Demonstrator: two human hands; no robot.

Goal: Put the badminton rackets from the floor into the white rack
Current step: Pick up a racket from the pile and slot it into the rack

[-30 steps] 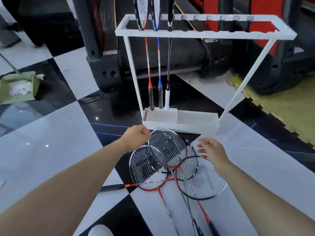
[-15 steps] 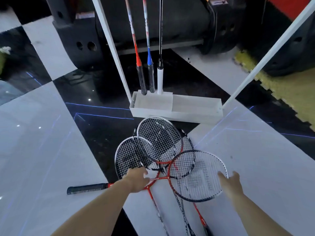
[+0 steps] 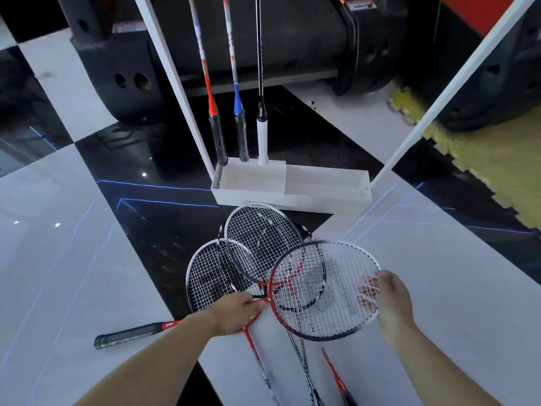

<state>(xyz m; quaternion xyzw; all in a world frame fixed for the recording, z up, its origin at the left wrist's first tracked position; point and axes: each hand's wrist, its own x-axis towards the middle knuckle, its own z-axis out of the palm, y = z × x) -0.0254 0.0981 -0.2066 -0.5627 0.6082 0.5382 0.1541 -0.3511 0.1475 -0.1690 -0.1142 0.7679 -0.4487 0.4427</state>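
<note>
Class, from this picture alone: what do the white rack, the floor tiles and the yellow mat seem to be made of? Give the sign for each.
White rack: looks like matte painted board or plastic; flat, dull, square edges. Which one is unclear.
Floor tiles: polished stone or glazed ceramic, probably; mirror-like reflections and light glints.
Yellow mat: likely foam; dull surface, jigsaw-toothed interlocking edge.

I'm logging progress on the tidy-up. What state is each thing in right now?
white rack: upright, three rackets standing in its left end.
racket pile: on the floor, heads overlapping.
top racket: head held at its rim by the right hand.
left hand: gripping a red racket's throat.
black handle: flat on the floor.
</note>
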